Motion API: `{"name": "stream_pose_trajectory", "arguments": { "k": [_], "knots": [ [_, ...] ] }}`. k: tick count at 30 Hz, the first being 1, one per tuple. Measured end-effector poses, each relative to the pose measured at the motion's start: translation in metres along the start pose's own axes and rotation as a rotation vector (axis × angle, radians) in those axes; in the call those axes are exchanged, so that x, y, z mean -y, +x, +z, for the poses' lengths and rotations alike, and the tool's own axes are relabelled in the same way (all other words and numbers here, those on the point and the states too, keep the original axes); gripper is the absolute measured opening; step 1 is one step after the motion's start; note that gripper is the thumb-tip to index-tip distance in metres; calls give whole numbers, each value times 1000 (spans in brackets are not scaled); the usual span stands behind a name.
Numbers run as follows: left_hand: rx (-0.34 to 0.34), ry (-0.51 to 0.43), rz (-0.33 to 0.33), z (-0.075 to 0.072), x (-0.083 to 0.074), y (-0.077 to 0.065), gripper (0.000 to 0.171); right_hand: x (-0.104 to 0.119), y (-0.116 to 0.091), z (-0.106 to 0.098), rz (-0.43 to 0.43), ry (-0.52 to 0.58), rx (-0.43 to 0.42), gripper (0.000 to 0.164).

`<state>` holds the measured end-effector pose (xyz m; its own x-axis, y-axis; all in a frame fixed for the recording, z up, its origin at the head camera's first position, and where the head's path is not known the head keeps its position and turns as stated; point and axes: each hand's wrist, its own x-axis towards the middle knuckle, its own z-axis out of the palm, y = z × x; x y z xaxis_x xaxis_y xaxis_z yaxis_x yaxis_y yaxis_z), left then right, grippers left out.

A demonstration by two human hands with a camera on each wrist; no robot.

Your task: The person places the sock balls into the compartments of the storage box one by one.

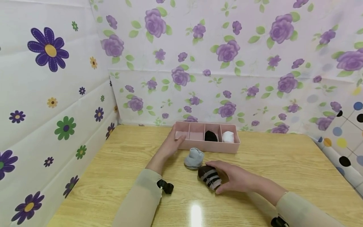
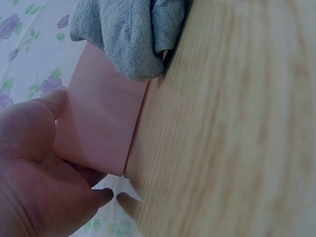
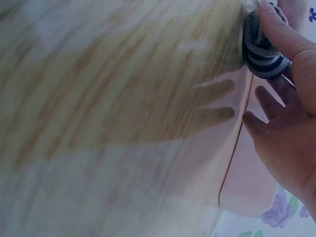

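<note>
A pink box [image 1: 208, 146] with several compartments in a row stands at the back of the table. My left hand [image 1: 169, 144] grips its left end, thumb over the rim. In the box, a black bundle [image 1: 210, 136] lies in the third compartment from the left and a white one [image 1: 228, 137] in the rightmost. My right hand [image 1: 237, 177] holds a rolled striped sock [image 1: 210, 177], brown, grey and black, between thumb and fingers, low over the table. A folded light grey sock [image 1: 194, 158] sits between that sock and the box, seen also in the left wrist view.
The wooden table [image 1: 127, 157] ends at a flowered cloth wall [image 1: 198, 107] just behind the box. Another flower-printed cloth [image 1: 65, 151] borders the left side, and a dotted cloth [image 1: 344, 135] borders the right.
</note>
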<state>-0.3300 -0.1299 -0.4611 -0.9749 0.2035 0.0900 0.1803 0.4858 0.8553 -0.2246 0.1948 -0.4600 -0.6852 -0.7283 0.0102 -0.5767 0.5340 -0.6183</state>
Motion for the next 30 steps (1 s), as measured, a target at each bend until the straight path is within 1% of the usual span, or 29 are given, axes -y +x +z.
{"name": "stream_pose_trajectory", "arguments": {
  "k": [5,10,16,24,30],
  "knots": [
    [0,1,7,0,0,0,90,0,0,0,-19,-18,-20,102],
    [-2,0,-1,0,0,-1,90,1,0,2,-11,-13,-39,97],
    [-2,-24,1,0,-1,0,90,0,-4,3,-7,-7,-93,88],
    [2,-20,-2,0,-2,-1,93,-4,-10,3,12,-12,-145,87],
    [-1,-21,-2,1,-2,0,91,-3,-14,0,23,-5,-168,86]
  ]
}}
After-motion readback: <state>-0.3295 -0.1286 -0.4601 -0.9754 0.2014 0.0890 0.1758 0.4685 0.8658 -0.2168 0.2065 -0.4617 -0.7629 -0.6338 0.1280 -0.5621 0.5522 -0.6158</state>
